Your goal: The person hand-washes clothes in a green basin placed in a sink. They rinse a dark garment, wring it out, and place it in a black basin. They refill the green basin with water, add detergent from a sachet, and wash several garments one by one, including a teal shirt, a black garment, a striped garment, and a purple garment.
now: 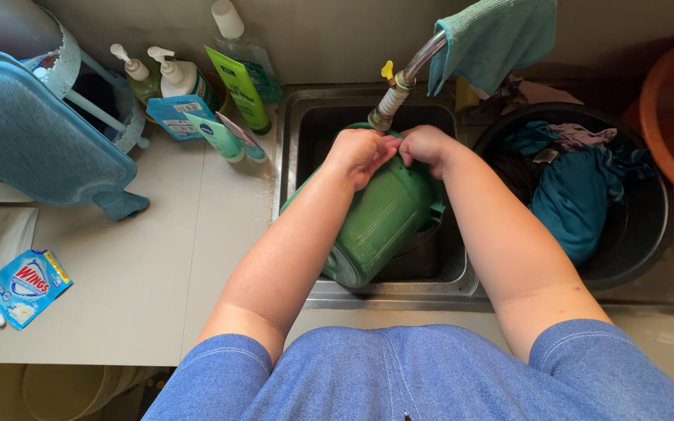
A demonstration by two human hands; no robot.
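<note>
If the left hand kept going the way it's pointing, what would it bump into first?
Probably the right hand. The left hand rests on the tilted green bucket in the sink, pointing up and right, and the two hands already look almost touching. Depth is hard to judge.

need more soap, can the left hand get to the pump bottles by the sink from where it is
Probably yes. The left hand grips the green bucket's rim in the sink, and the pump bottles stand on open counter to its left with nothing between; it must let go first.

Green plastic bucket (376, 222), ribbed side, tilted w/ base toward viewer, in steel sink, rim under tap
</note>
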